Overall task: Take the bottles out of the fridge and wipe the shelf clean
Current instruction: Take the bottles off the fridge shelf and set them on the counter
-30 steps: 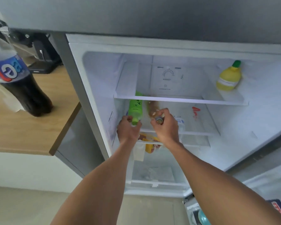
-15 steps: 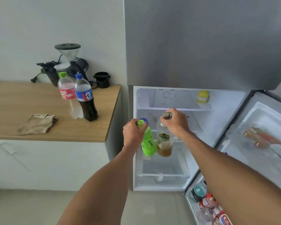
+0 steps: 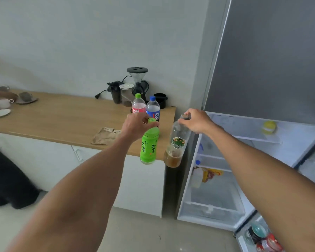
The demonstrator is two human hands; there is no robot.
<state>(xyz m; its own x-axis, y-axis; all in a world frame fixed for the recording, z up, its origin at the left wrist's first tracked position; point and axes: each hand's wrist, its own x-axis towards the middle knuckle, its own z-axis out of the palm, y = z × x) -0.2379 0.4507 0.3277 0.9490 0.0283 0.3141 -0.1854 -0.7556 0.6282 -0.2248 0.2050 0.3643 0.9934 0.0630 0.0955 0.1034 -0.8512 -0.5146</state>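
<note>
My left hand (image 3: 136,125) grips a green tea bottle (image 3: 149,146) by its neck, and the bottle hangs in front of the wooden counter (image 3: 62,120). My right hand (image 3: 196,120) holds a clear bottle with brown liquid (image 3: 176,144) by its cap, beside the counter's right end. Both bottles are outside the open fridge (image 3: 244,160). On the counter stand a red-labelled bottle (image 3: 138,105) and a blue-labelled cola bottle (image 3: 152,109). A yellow bottle (image 3: 268,127) remains on the fridge's top shelf (image 3: 253,138).
A brown cloth (image 3: 105,136) lies on the counter near its front edge. A coffee grinder (image 3: 137,82) and a black cup (image 3: 160,100) stand at the back. Cups and saucers (image 3: 13,102) sit at the far left. The fridge door (image 3: 262,235) hangs open at the lower right.
Both hands have pulled the two bottles out of the fridge and carried them left toward the counter. The view has swung left and back from the fridge.
</note>
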